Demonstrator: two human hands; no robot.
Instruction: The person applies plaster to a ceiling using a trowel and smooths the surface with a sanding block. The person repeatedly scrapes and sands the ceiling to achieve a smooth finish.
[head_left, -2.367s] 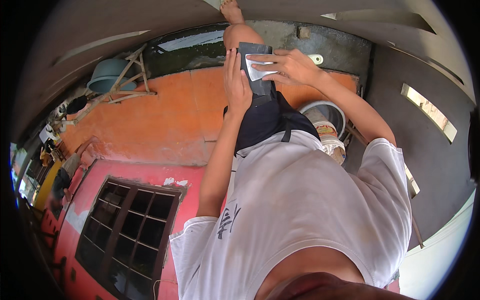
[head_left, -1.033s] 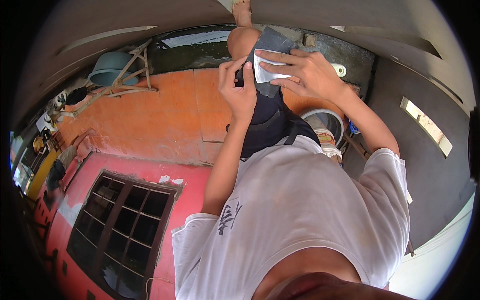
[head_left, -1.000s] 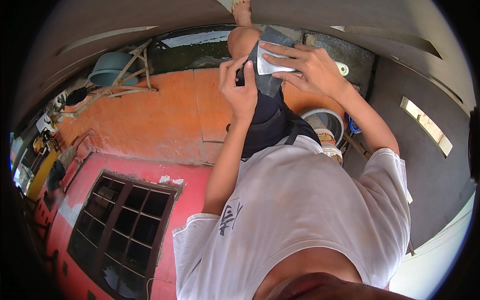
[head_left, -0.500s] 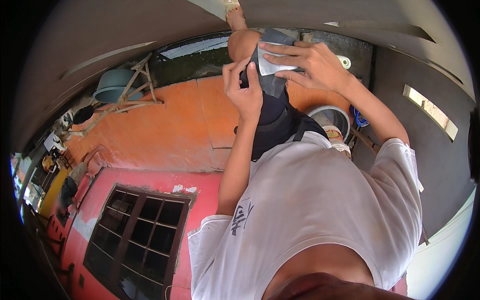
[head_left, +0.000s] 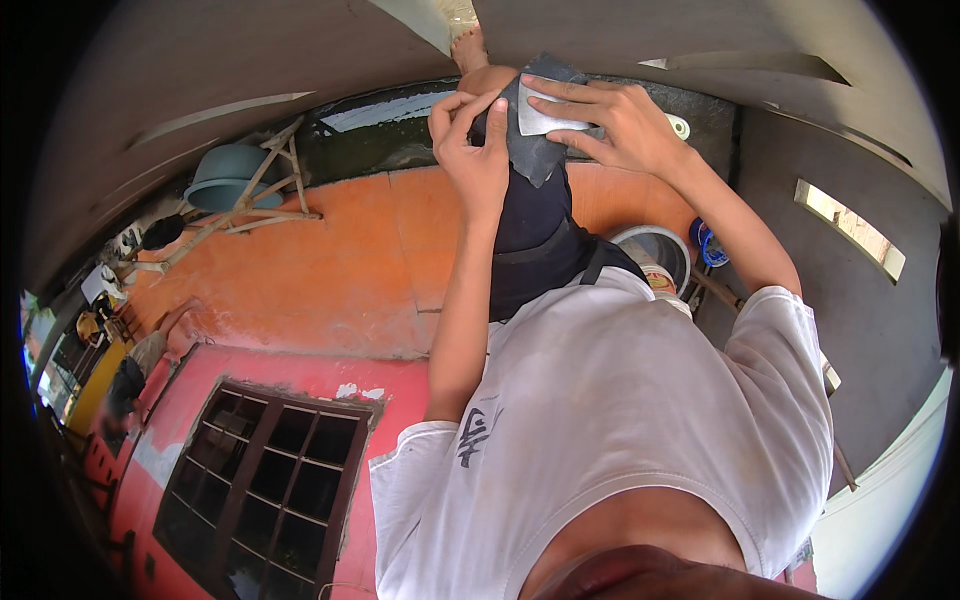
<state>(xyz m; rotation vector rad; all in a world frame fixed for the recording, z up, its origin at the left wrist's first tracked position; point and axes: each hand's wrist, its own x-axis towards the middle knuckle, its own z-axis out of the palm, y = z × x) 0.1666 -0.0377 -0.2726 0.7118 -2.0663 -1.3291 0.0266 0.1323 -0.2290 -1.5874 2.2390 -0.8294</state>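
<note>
A dark grey sheet [head_left: 540,160], rough-edged like sandpaper, lies over my raised knee and thigh. On top of it is a pale, squarish flat piece [head_left: 538,118]. My left hand [head_left: 472,150] pinches the dark sheet's left edge, thumb up and fingers curled behind. My right hand [head_left: 625,125] lies over the pale piece from the right, its fingers stretched across the top and the thumb by the lower edge. Beside the right wrist shows the end of a pale handle [head_left: 679,127] with a hole; its other part is hidden.
Left, a grey-green basin [head_left: 225,175] rests on a bamboo frame [head_left: 285,185]. A round tub [head_left: 655,245] and a blue object [head_left: 708,243] are beyond my right hip. Another person [head_left: 128,385] is at the far left, near the window [head_left: 265,480]. A grey wall [head_left: 850,250] stands right.
Both hands have shifted slightly left and stay on the dark sheet and pale piece. The dark sheet has turned a little on my leg. The whole view has shifted slightly too.
</note>
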